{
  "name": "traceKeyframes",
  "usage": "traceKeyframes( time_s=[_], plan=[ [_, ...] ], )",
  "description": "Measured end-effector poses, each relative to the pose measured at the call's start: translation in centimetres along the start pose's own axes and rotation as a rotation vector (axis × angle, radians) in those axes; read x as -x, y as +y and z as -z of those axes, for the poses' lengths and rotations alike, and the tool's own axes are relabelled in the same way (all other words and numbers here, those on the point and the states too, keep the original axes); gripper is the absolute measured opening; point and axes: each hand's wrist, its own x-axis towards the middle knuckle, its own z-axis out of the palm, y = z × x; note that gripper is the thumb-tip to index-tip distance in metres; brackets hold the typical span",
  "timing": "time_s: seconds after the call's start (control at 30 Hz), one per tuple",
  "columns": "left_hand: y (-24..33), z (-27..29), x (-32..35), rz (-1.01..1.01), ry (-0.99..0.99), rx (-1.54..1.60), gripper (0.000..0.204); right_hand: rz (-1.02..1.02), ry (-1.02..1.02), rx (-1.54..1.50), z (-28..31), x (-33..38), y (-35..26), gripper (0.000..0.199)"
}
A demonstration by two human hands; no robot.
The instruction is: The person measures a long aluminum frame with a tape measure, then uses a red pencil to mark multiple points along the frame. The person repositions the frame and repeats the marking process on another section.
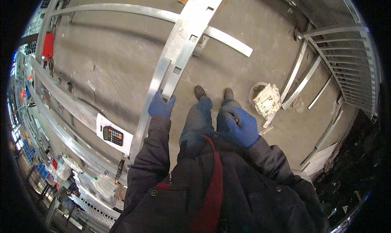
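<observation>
My left hand [161, 105], in a blue glove, is closed on the near end of a silver metal profile [172, 79]. Small rectangular cutouts run along that profile, which stretches away from me. A narrower metal bar [159, 75] lies right beside it on its left. In front of my right thigh, my right hand [243, 127], also gloved in blue, is curled closed. A small reddish tip shows between its fingers; what it belongs to is hidden.
A calculator [113, 136] sits on a white paper sheet [128, 141] at left. Crossing rails [118, 7] support the profile. White crumpled material [266, 100] fills a bucket on the floor. Loose metal strips [302, 81] lean by a slatted metal frame [346, 64] at right.
</observation>
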Motion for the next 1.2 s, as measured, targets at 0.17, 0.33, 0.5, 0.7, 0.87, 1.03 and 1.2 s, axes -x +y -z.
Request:
traceKeyframes(
  time_s=[0.17,0.33,0.5,0.7,0.87,1.03,1.2],
  plan=[
    [-0.3,-1.6,-0.7,0.059,0.008,0.024,0.083,-0.001,-0.107,-0.152,-0.4,-4.4,1.6,0.026],
    [-0.5,-3.5,-1.5,0.096,0.016,-0.014,0.078,-0.077,-0.264,-0.423,-0.2,-7.9,5.2,0.03],
    [-0.2,-4.4,-1.4,0.036,0.119,-0.088,0.08,-0.116,-0.339,-0.38,2.4,-9.8,9.1,0.028],
    [-0.1,-2.7,-0.3,0.085,0.165,-0.044,0.079,-0.183,-0.394,-0.346,5.0,-10.4,11.4,0.029],
    [-0.1,-2.0,-0.2,0.106,0.131,-0.056,0.076,-0.071,-0.408,-0.299,3.4,-10.7,9.8,0.029],
    [-0.8,-1.9,-0.1,0.117,0.088,-0.003,0.075,0.012,-0.38,-0.137,1.8,-12.3,6.3,0.032],
    [-1.3,-2.3,0.0,0.058,0.129,0.0,0.071,0.236,-0.328,0.006,-0.6,-15.0,4.8,0.026]
  ],
)
